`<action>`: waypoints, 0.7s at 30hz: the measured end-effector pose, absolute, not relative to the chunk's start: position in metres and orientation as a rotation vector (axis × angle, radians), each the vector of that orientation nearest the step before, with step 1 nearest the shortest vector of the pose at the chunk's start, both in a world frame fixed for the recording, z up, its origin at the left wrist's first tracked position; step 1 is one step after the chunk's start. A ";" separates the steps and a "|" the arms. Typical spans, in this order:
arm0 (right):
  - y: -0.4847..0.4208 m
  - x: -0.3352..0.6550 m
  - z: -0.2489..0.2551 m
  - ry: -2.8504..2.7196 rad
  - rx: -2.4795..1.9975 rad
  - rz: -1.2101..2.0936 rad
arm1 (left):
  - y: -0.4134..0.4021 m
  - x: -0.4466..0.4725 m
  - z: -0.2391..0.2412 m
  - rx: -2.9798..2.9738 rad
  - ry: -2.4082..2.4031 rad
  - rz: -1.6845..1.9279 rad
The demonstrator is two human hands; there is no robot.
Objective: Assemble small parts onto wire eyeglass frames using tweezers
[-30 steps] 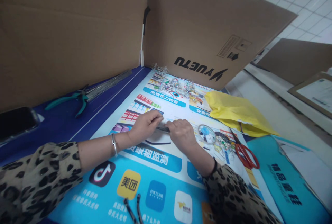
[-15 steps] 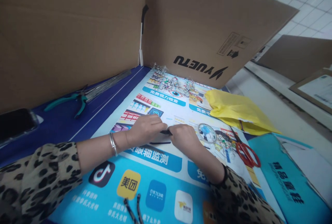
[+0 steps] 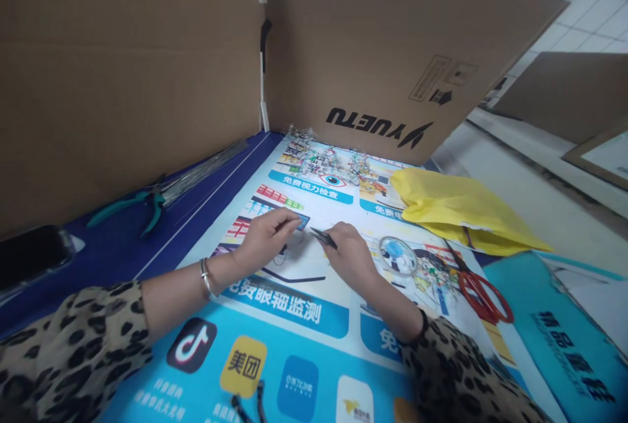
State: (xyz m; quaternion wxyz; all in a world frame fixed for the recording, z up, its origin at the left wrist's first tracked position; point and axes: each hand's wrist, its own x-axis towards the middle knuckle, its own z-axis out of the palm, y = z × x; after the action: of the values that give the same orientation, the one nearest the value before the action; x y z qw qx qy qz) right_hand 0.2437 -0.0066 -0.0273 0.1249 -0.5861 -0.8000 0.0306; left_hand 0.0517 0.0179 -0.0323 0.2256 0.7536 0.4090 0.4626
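My right hand is closed around dark needle-nose pliers; only their slim, slightly parted jaws show, pointing left. To the left, my left hand has thumb and fingers pinched together. Whatever it holds is too small to make out, perhaps a thin wire. A narrow gap separates the hands, both above the printed poster sheet. A round clear dish with small items lies right of my right hand. Beaded wire pieces are heaped at the poster's far end.
Cardboard panels stand behind and left. Teal-handled pliers, a bundle of thin wires and a phone lie left. On the right are red-handled scissors, a yellow bag and a teal packet.
My hands have moved apart from meeting over the poster. The left shifted up and left, and the pliers' jaws in the right hand now show. The view has shifted slightly.
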 end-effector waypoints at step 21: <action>-0.004 0.246 -0.032 -2.180 -1.968 0.153 | 0.046 0.033 -0.032 1.674 1.296 1.273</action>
State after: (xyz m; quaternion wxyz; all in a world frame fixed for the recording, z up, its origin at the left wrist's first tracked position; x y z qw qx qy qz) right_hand 0.2456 -0.0036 -0.0318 0.1002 -0.6659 -0.7375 0.0516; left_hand 0.0325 0.0463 -0.0321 0.3293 0.6399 0.4954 0.4864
